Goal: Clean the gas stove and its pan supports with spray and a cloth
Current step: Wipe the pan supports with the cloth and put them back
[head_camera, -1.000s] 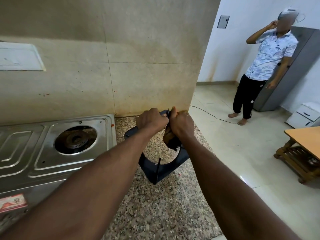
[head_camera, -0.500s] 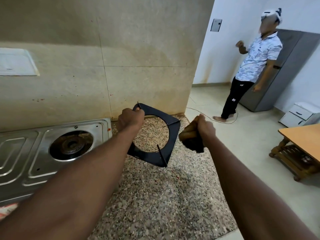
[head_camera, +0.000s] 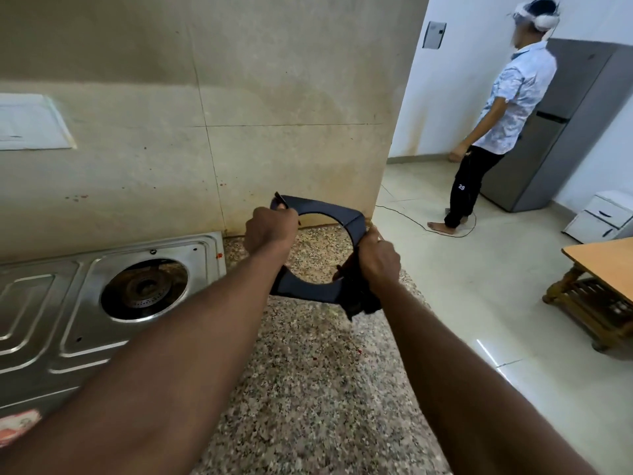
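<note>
- Black round-holed pan support (head_camera: 329, 214): my left hand (head_camera: 270, 229) grips a corner, my right hand (head_camera: 378, 260) clamps a dark cloth (head_camera: 359, 301) on it.
- Speckled granite tabletop (head_camera: 308, 389) below; steel stove (head_camera: 68, 303) lower left.

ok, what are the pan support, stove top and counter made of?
Pan support: probably painted or enamelled sheet metal; thin, flat, dark matte, with bent-up prongs.
Stove top: looks like stainless steel; bright reflective sheet with pressed ribs.
Counter: seemingly polished granite or similar stone; speckled brown-grey grain, faint sheen.
</note>
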